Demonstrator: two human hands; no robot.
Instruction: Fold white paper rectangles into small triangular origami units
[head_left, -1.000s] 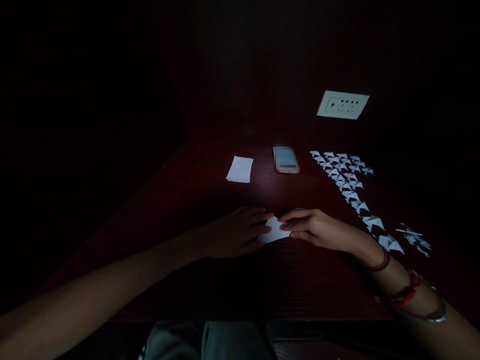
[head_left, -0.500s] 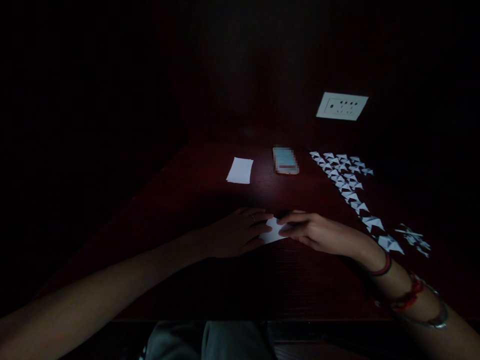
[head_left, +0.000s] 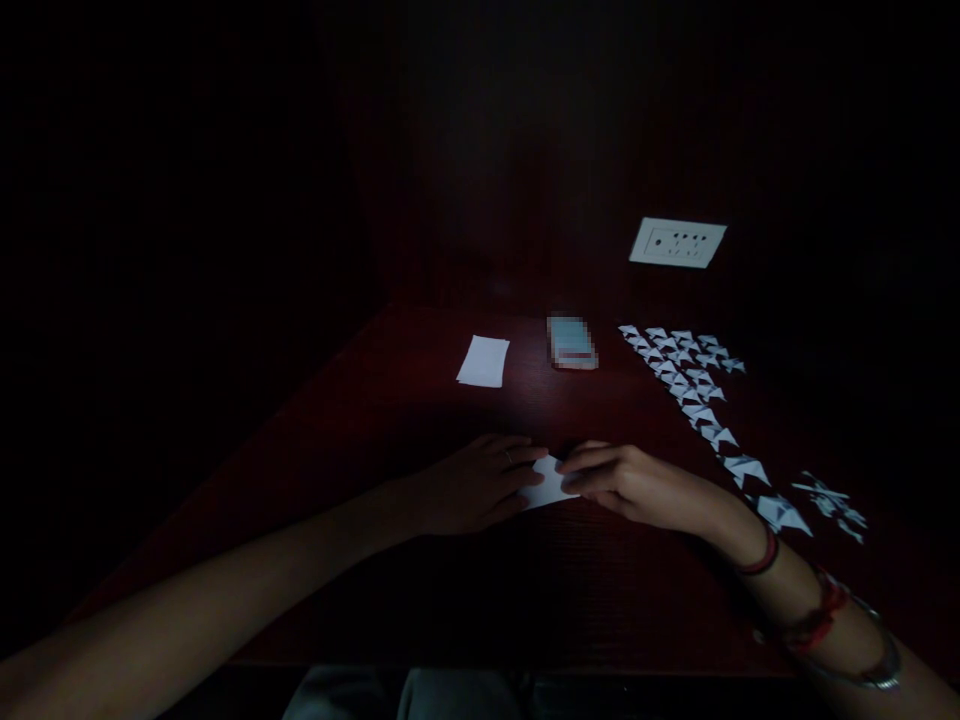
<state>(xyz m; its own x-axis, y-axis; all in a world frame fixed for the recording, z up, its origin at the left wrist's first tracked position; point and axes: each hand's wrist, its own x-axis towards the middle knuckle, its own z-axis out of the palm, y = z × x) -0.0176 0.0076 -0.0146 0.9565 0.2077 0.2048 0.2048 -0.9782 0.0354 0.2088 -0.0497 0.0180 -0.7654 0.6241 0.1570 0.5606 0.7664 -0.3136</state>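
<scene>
A small white piece of paper (head_left: 549, 485) lies on the dark red tabletop between my two hands, partly covered by fingers from both sides. My left hand (head_left: 480, 484) rests with its fingers outstretched and apart, their tips over the paper's left part. On the opposite side, my right hand (head_left: 626, 485) has bent fingers pressed on the paper's right edge, with the thumb low beside them. How the paper is folded under the right fingers is hidden.
A stack of white paper sheets (head_left: 484, 362) and a blurred phone (head_left: 571, 343) lie farther back. Folded paper pieces (head_left: 697, 413) run in rows on the right, near a heap of thin paper strips (head_left: 830, 505). A socket plate (head_left: 678, 243) is on the wall.
The whole view has tilted, so everything sits a little lower. My right fingers have shifted slightly along the paper's right edge and are more bent; my left hand stays on the paper.
</scene>
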